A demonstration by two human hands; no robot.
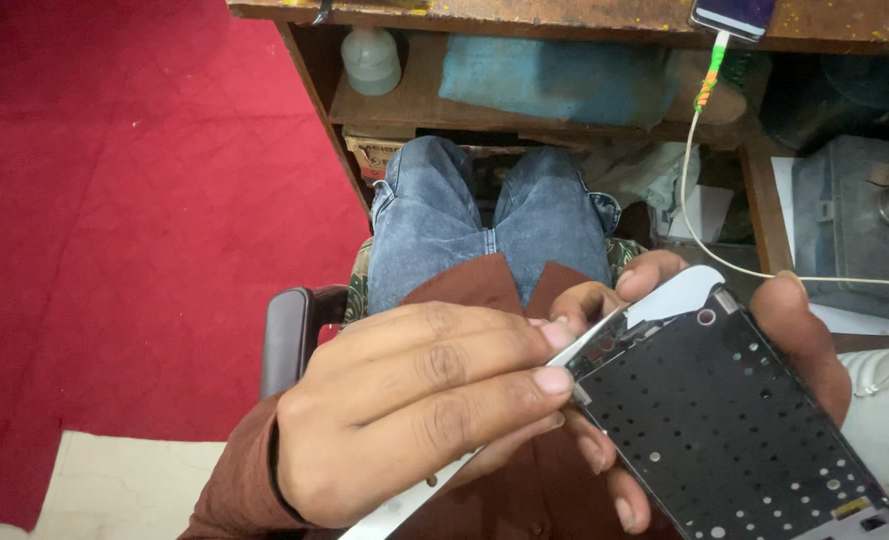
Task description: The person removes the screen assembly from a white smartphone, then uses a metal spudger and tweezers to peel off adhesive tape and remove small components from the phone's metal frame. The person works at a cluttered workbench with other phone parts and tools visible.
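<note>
The left hand (415, 410) lies over the lap, its fingers stretched out together, and the fingertips (555, 380) press on the upper left corner of a flat black metal phone frame plate with many small holes (735, 420). The right hand (765, 330) holds this plate from behind: the thumb rests on its right edge and the other fingers curl under the left edge, so the hand is closed around the plate. The plate is tilted, in the air above the lap, and a thin white panel (680, 292) shows along its upper edge; a strip of the same white continues below the left hand. Under the hands are blue jeans (485, 220) and a dark red-brown shirt (475, 285). Farther away stands a brown wooden bench (565, 12) with a lower shelf, where a small translucent plastic bottle (371, 60) and a folded blue cloth (565, 82) lie. A phone (733, 16) on the bench top is connected to a white cable (690, 190). On the left is a red carpet (115, 220).
</note>
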